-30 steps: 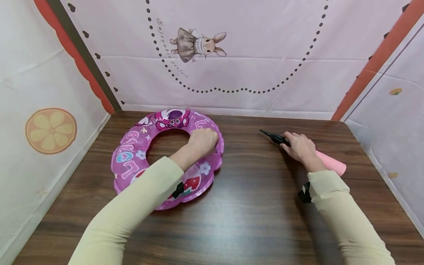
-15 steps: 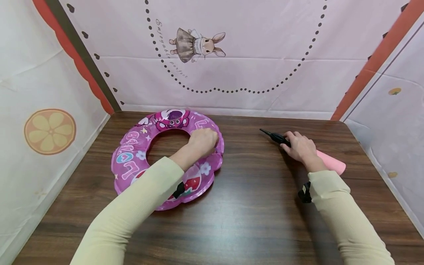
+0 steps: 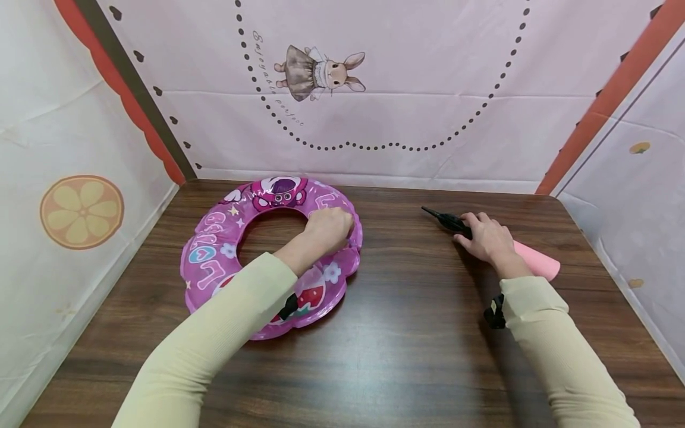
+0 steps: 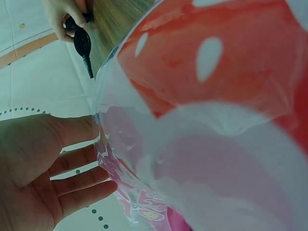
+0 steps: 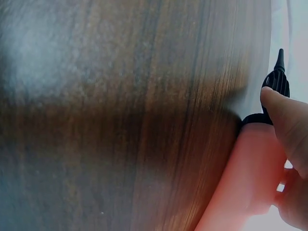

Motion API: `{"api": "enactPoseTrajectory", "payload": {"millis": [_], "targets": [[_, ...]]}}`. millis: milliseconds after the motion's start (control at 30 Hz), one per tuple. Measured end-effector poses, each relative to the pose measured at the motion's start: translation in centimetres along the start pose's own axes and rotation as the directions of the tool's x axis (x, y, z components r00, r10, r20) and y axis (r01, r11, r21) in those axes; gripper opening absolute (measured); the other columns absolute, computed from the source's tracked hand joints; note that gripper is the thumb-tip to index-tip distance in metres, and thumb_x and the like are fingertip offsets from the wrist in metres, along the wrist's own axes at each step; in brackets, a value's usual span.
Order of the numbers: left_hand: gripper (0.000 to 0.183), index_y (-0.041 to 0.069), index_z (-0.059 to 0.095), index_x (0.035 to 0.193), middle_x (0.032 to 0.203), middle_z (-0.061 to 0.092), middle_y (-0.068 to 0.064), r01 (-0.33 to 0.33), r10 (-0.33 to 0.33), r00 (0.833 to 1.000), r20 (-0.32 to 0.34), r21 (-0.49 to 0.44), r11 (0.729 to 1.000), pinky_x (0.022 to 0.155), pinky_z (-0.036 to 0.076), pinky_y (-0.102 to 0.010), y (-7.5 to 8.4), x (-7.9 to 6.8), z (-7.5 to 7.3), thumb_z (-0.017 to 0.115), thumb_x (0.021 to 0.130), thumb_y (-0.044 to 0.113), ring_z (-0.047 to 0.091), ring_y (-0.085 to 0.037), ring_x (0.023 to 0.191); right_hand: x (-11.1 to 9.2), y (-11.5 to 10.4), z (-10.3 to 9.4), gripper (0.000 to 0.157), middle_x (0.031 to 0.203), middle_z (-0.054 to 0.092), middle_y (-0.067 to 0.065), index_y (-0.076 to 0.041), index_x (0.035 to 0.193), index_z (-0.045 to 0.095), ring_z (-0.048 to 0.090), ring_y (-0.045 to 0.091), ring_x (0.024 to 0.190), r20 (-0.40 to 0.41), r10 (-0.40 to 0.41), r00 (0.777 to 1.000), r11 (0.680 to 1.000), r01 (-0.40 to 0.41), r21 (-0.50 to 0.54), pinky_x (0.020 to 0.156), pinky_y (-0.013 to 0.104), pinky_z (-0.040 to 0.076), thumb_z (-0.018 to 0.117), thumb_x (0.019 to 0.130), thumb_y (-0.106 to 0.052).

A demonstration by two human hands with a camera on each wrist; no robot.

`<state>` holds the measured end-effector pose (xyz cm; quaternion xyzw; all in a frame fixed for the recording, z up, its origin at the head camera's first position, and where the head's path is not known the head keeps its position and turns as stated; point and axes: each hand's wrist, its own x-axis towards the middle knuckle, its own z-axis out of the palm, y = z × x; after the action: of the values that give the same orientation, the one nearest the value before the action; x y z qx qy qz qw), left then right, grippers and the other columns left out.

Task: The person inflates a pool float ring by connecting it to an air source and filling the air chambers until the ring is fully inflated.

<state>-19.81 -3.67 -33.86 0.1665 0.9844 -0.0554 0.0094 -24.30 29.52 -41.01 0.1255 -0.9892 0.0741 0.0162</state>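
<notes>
A purple-pink inflatable swim ring (image 3: 211, 252), printed with a bear, strawberries and lettering, lies on the left of the table. My left hand (image 3: 329, 229) grips its right side; in the left wrist view, the fingers (image 4: 79, 185) meet the ring's clear plastic edge, and their tips are partly hidden there. On the right is an air pump (image 3: 537, 260) with a pink barrel and a black tapered nozzle pointing up and left. My right hand (image 3: 487, 239) holds it near the black end. The right wrist view has the thumb (image 5: 281, 108) against the black part, above the pink barrel (image 5: 245, 175).
The dark wood-grain table (image 3: 385, 333) has a pink printed cloth (image 3: 417, 119) along its back edge. White cloth walls (image 3: 32, 148) close it in on both sides. A small black wrist camera (image 3: 495, 312) sits under the right sleeve.
</notes>
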Motion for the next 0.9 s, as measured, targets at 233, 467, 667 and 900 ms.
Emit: {"api": "enactPoseTrajectory", "payload": {"millis": [233, 467, 667, 900], "targets": [[0.006, 0.013, 0.067, 0.084, 0.087, 0.065, -0.006, -0.007, 0.007, 0.999, 0.032, -0.012, 1.0, 0.059, 0.054, -0.04, -0.1, 0.1, 0.0, 0.063, 0.079, 0.013, 0.061, -0.023, 0.076, -0.3, -0.6, -0.2, 0.055, 0.129, 0.041, 0.025, -0.009, 0.134, 0.038, 0.038, 0.047, 0.116, -0.08, -0.019, 0.997, 1.0, 0.018, -0.012, 0.09, 0.063, 0.031, 0.057, 0.089, -0.034], [0.004, 0.017, 0.068, 0.08, 0.09, 0.067, -0.005, -0.037, 0.038, 0.999, 0.014, -0.03, 0.999, 0.063, 0.054, -0.042, -0.5, 0.1, 0.1, 0.069, 0.076, 0.018, 0.063, -0.025, 0.082, 0.0, -3.0, -0.3, 0.05, 0.125, 0.045, 0.023, -0.01, 0.131, 0.045, 0.042, 0.044, 0.113, -0.198, -0.104, 0.975, 0.995, 0.104, -0.008, 0.087, 0.062, 0.035, 0.06, 0.088, -0.03], [0.007, 0.019, 0.071, 0.083, 0.091, 0.068, -0.003, -0.076, 0.075, 0.997, -0.014, -0.054, 0.996, 0.065, 0.054, -0.041, -0.8, 0.1, 0.2, 0.072, 0.076, 0.021, 0.064, -0.024, 0.084, -0.1, -5.7, 0.2, 0.045, 0.122, 0.051, 0.021, -0.01, 0.128, 0.05, 0.048, 0.042, 0.108, -0.196, -0.17, 0.966, 0.98, 0.186, 0.065, 0.082, 0.058, 0.04, 0.058, 0.089, -0.031], [0.011, 0.018, 0.072, 0.087, 0.091, 0.068, -0.003, -0.102, 0.099, 0.994, -0.043, -0.08, 0.992, 0.067, 0.054, -0.039, -0.4, 0.4, 0.2, 0.071, 0.077, 0.022, 0.064, -0.023, 0.085, -0.4, -9.5, 0.7, 0.039, 0.114, 0.058, 0.014, -0.009, 0.121, 0.057, 0.053, 0.035, 0.106, -0.258, -0.284, 0.923, 0.933, 0.329, 0.148, 0.085, 0.051, 0.044, 0.061, 0.088, -0.03]]}}
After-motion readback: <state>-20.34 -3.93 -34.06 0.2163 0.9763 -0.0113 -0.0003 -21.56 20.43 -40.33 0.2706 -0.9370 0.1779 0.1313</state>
